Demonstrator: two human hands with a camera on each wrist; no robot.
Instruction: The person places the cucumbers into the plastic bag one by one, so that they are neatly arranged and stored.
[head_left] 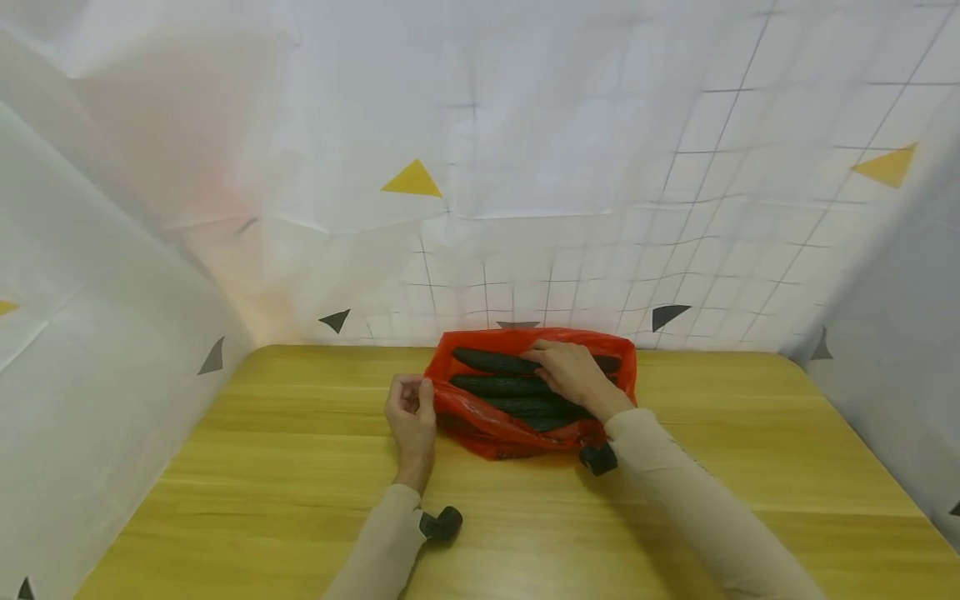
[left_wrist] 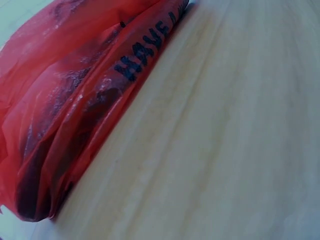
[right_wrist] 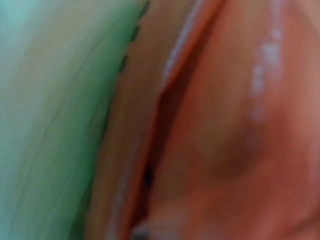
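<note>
A red plastic bag [head_left: 480, 417] lies on the table with its mouth spread wide, and several dark green cucumbers [head_left: 495, 386] lie side by side in it. At the bag's left edge my left hand [head_left: 411, 414] pinches the rim between thumb and curled fingers. My right hand [head_left: 573, 373] reaches over the open mouth, and its fingers grip the farthest cucumber [head_left: 487, 361] near its middle. In the left wrist view the red bag [left_wrist: 65, 95] shows black print and dark shapes through the plastic. Blurred red plastic [right_wrist: 225, 150] fills much of the right wrist view.
The wooden table [head_left: 300, 467] extends to both sides and in front of the bag. A white sheet [head_left: 540, 125] with grid lines, yellow triangles and dark triangles stands behind it. Black wrist cameras [head_left: 442, 523] sit on both sleeves.
</note>
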